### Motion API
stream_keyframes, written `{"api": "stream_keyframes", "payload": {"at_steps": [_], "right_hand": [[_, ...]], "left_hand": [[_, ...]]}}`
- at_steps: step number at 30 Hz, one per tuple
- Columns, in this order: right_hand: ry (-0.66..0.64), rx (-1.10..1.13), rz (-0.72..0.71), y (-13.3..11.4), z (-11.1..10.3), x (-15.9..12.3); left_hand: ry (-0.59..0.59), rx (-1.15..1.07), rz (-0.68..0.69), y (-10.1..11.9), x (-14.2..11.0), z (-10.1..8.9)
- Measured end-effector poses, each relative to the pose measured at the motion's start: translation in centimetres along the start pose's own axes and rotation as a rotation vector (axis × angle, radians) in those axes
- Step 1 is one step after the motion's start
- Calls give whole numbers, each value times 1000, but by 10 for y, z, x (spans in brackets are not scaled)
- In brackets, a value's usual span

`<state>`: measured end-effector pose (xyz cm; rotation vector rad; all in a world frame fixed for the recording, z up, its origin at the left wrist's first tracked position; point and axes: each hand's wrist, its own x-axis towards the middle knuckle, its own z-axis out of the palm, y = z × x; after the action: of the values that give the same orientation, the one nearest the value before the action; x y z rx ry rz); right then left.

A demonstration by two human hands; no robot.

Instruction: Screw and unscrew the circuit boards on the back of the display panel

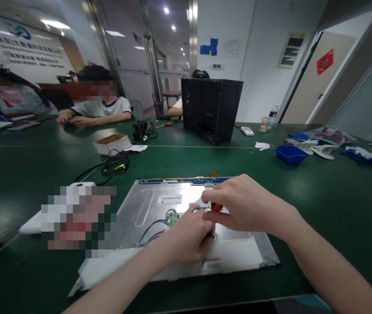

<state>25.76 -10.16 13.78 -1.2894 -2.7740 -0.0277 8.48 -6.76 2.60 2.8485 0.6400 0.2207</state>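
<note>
A flat metal display panel (146, 198) lies on the table in front of me, with a blue circuit strip (169, 180) along its far edge. My right hand (238, 203) is closed around the red and black handle of a screwdriver (216, 206), held over the panel's middle; its tip is hidden. Just below, my left hand (189, 233) rests on the panel with curled fingers, beside the screwdriver. What those fingers grip is hidden. A small green circuit board (173, 219) and black cables (151, 227) show left of my left hand.
Beyond the panel stands a black computer case (205, 109). Coiled black cable (114, 165) and an open box (112, 144) are at left, near a white object (32, 223). A blue tray (291, 154) and gloves (362, 155) lie at right. People sit across the table.
</note>
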Motion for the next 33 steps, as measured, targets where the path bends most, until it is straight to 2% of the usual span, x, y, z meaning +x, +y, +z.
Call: {"api": "stream_keyframes", "payload": {"at_steps": [10, 23, 28, 33], "right_hand": [[-21, 56, -79, -1, -3, -5], [8, -47, 22, -1, -2, -3], [5, -50, 15, 0, -3, -3], [13, -7, -1, -1, -4, -6]], "left_hand": [[-19, -3, 13, -1, -1, 0], [-41, 5, 25, 1, -1, -3], [-11, 42, 19, 2, -2, -4], [-33, 24, 37, 1, -1, -4]]}}
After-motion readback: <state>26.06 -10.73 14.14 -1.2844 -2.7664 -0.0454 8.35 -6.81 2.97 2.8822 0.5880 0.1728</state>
